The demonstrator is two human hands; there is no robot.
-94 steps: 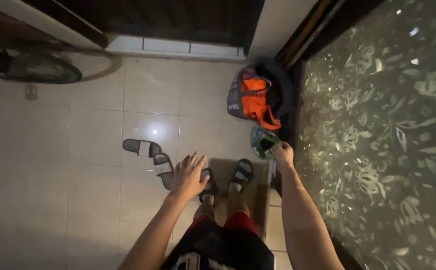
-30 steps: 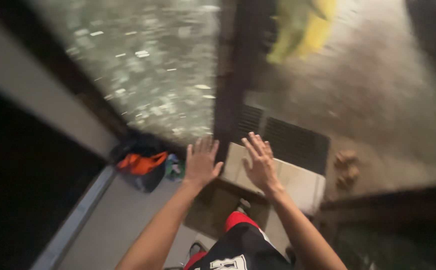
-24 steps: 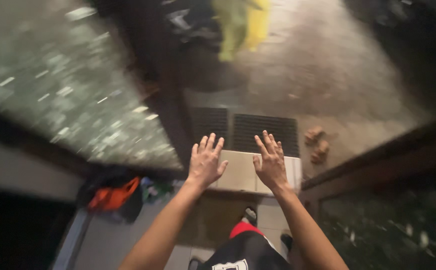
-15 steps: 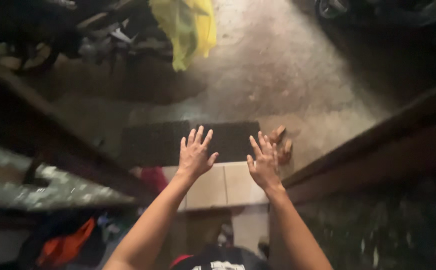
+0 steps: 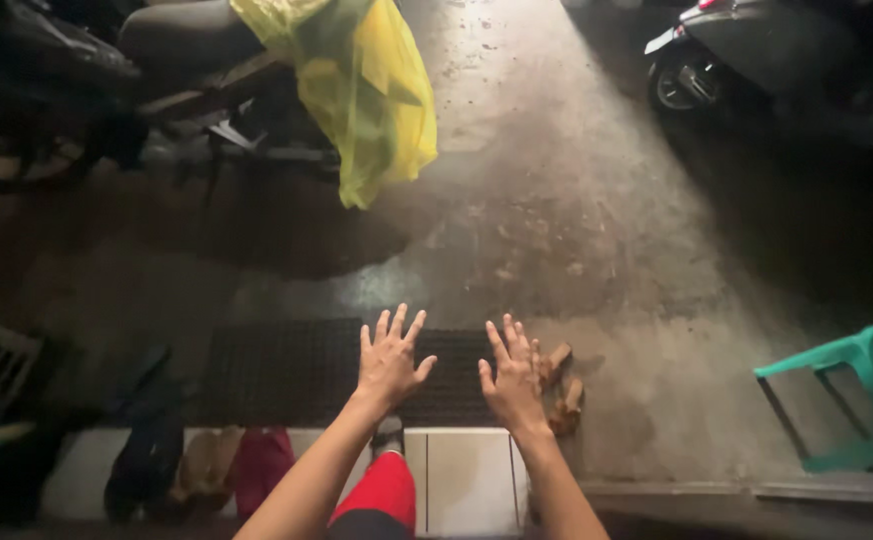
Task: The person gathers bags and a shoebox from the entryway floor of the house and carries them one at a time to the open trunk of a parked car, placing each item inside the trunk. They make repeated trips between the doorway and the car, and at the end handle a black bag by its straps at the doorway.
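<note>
From the head view, both hands are stretched forward over a doorstep, palms down, fingers spread. The left hand (image 5: 390,355) hangs above a dark ribbed doormat (image 5: 302,372) and grasps nothing; its grip is fully released. The right hand (image 5: 514,375) is likewise empty and splayed, hovering over the right end of the mat, just beside a pair of brown sandals (image 5: 561,388) that lie on the concrete floor (image 5: 597,230) (the nearest loose things to either hand).

The sandals look light and fairly stiff in the sole, so a pinch at the strap or the heel edge would probably lift them easily; the mat seems heavier, floppy and likely gritty, best taken by a short edge.

Below the hands a white tiled step (image 5: 462,465) runs across, with a red-clad leg (image 5: 385,490) and a sandalled foot (image 5: 389,433) on it. To the left more footwear (image 5: 207,470) rests against the step. Further out, a yellow plastic raincoat (image 5: 372,85) drapes over a parked motorcycle (image 5: 172,70), a second scooter (image 5: 757,55) stands at upper right, and a teal plastic chair (image 5: 852,385) sits at the right edge.
</note>
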